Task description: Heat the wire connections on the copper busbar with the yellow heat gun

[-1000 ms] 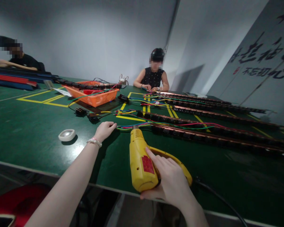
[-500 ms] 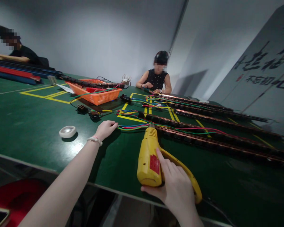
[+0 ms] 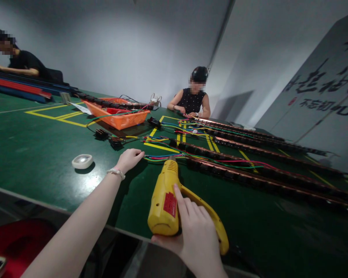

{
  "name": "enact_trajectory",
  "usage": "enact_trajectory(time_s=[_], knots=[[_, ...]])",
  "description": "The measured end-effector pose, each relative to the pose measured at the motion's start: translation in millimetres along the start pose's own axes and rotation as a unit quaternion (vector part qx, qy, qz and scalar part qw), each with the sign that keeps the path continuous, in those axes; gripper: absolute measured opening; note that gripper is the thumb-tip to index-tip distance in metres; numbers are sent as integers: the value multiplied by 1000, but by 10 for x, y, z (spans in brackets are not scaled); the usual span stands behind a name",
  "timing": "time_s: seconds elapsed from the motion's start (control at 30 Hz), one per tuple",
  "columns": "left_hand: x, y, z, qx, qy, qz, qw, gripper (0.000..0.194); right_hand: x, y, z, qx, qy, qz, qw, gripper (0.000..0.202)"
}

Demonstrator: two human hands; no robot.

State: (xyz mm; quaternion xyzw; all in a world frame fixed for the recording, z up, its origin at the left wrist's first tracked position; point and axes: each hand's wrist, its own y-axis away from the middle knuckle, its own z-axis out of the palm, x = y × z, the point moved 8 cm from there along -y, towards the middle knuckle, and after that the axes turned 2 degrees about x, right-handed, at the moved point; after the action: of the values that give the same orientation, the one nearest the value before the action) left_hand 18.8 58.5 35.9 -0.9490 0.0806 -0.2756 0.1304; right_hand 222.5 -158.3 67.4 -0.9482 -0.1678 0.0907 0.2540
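Note:
My right hand (image 3: 195,224) is wrapped round a yellow heat gun (image 3: 164,200) with a red label, its nozzle pointing away from me at the coloured wires. Pinched in the fingers of my left hand (image 3: 130,159) are the ends of these blue, red and green wires (image 3: 162,156). The wires run right to a long black and copper-coloured bar (image 3: 234,173) lying on the green table (image 3: 110,208).
An orange basket (image 3: 124,120) holding a dark bar stands beyond my left hand. Black connectors (image 3: 116,142) and a white round dish (image 3: 82,161) lie at left. More wired bars (image 3: 266,151) extend right. Two people sit at the table, one opposite, one far left.
My right hand has moved the heat gun to the left along the wires, nearer my left hand. My left hand has stayed nearly still, still pinching the wire ends.

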Motion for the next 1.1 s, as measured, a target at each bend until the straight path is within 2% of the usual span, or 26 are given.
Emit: enact_trajectory(time_s=[0.3, 0.47, 0.7, 0.97, 1.1], knots=[[-4, -21, 18, 1, 5, 9, 1000, 48, -587, -117, 183, -73, -56, -37, 995, 131], [-38, -42, 33, -10, 20, 4, 1000, 50, -707, -166, 219, -92, -69, -49, 992, 128], [-45, -20, 4, -2, 14, -9, 1000, 54, -587, -197, 167, -100, -98, -68, 988, 118], [-5, 12, -16, -6, 6, -3, 1000, 50, -203, -139, 75, -126, -114, -50, 984, 121], [9, 16, -22, -5, 10, 1, 1000, 48, 14, -83, -10, -105, -91, -41, 990, 121]])
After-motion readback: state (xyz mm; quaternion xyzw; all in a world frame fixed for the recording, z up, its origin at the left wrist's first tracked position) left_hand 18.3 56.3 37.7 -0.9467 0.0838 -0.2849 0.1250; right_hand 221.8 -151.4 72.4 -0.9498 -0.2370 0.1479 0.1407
